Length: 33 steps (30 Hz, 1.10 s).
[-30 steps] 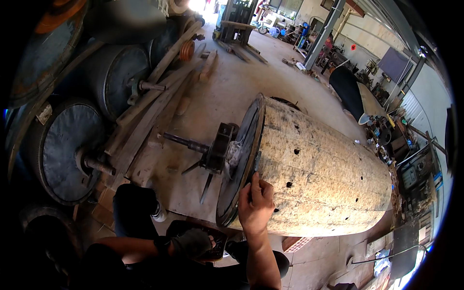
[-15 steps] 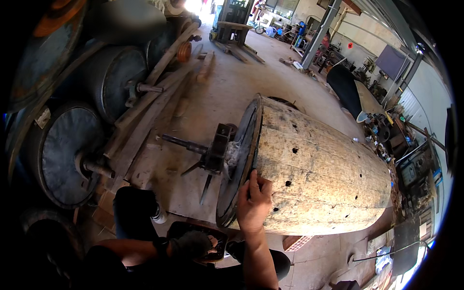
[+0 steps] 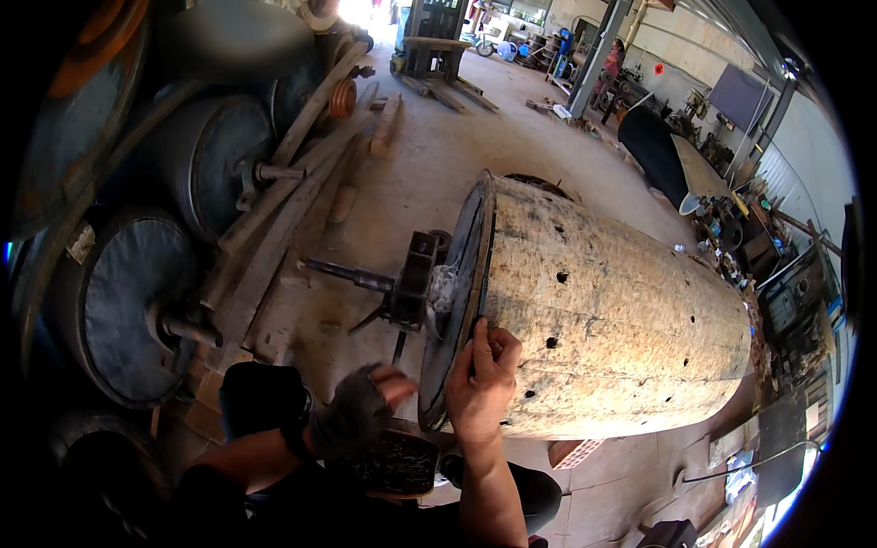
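Note:
A large wooden drum with dark holes lies on its side before me. At the drum's near-left rim, my right hand is closed in a pinch; whatever its fingertips hold is too small to make out. My left hand, in a dark fingerless glove, hangs just left of that rim. Its bare fingers are drawn together and slightly blurred, and anything in them is hidden. Below it sits a dark tray of thin small pieces I cannot identify. A metal shaft with a square block juts from the drum's end.
Dark metal drums are stacked at left, beside long wooden beams. A forklift stands far off on the concrete floor. A red brick lies under the wooden drum. Clutter lines the right wall.
My left hand has risen out of the tray toward the drum's rim. My right hand keeps its pinch at the rim. The view has shifted slightly.

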Each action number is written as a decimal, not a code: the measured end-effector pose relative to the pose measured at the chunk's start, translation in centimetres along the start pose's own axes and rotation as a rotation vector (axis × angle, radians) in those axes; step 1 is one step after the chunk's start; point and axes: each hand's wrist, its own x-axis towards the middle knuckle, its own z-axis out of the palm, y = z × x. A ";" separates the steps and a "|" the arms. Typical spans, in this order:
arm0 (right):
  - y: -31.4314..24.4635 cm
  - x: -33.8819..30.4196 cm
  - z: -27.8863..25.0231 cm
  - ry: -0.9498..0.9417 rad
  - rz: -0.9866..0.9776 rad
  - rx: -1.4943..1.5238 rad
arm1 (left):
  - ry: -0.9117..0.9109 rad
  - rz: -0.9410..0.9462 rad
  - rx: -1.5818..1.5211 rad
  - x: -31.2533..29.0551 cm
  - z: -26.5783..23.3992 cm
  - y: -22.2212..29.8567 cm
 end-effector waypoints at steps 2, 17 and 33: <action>0.0 0.0 -0.2 -0.014 0.022 0.003 | 0.143 -0.019 -0.075 3.2 -0.6 -0.3; 0.1 0.3 -0.7 -0.020 0.001 -0.017 | 0.097 0.013 -0.431 16.2 0.2 -0.2; 0.1 0.4 -0.8 -0.035 0.021 -0.055 | -0.151 0.078 -0.079 18.2 -0.9 0.8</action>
